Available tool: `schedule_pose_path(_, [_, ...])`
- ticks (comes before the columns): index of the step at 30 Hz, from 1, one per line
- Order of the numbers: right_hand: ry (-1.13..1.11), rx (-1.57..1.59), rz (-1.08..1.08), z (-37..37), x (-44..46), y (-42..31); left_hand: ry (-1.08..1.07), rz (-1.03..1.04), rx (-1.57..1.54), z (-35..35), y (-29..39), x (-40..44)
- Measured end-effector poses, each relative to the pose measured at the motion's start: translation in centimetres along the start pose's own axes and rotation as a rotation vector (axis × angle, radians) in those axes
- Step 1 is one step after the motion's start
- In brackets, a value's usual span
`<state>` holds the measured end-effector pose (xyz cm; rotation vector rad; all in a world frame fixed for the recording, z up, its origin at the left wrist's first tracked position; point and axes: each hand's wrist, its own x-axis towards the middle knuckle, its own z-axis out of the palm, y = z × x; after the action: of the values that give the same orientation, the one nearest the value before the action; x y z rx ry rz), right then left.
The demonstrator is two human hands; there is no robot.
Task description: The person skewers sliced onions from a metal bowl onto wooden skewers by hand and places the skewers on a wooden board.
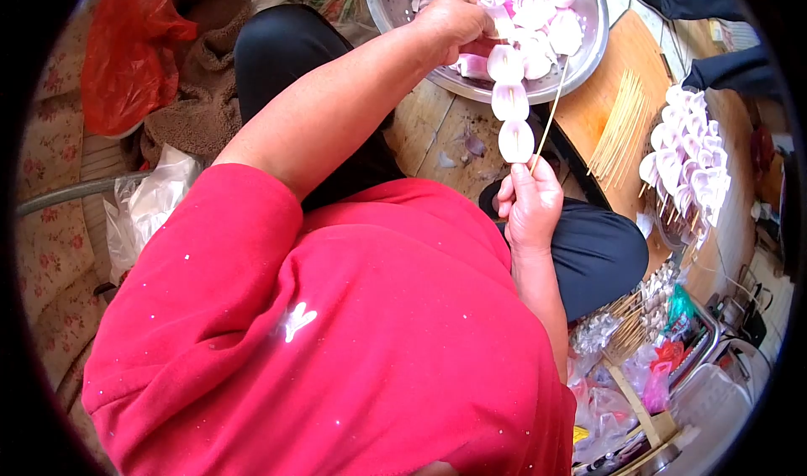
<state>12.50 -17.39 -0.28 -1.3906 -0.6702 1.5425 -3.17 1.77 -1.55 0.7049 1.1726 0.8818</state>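
Note:
My right hand (534, 200) is closed on the lower end of a bamboo skewer that runs through several pale purple onion pieces (509, 102). A second, bare skewer (552, 113) slants up from the same fingers toward the bowl. Over the rim of a metal colander (600, 43), my left hand (458, 23) pinches an onion piece (502, 23) at the top of the skewered row. Its fingertips are partly hidden. Loose onion pieces (535, 9) fill much of the colander.
A wooden board (580, 110) at the right carries a bundle of bare skewers (620, 127). Beyond it stands a heap of onion skewers (688, 156). More skewers (630, 320) and plastic bags (609, 413) lie lower right. Another person's legs (702, 5) show top right.

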Motion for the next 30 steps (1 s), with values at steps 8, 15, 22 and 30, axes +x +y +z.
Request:
schedule_pose_path(8, [0.021, 0.006, 0.017, 0.1, 0.2, -0.1, 0.023, -0.043, 0.047, 0.4, -0.2, -0.4])
schedule_pose_path(15, [0.046, 0.084, -0.014, -0.4, 0.2, -0.2, -0.009, -0.036, 0.03, 0.6, 0.2, -0.5])
schedule_pose_path(22, [0.209, 0.217, -0.2, -3.4, -0.5, -3.4, 0.062, 0.085, 0.48, -1.2, -0.4, 1.2])
schedule_pose_path(30, [0.524, 0.184, -0.45, -12.3, -1.8, -12.6, -0.228, 0.33, 1.183, -0.4, -1.0, -2.4])
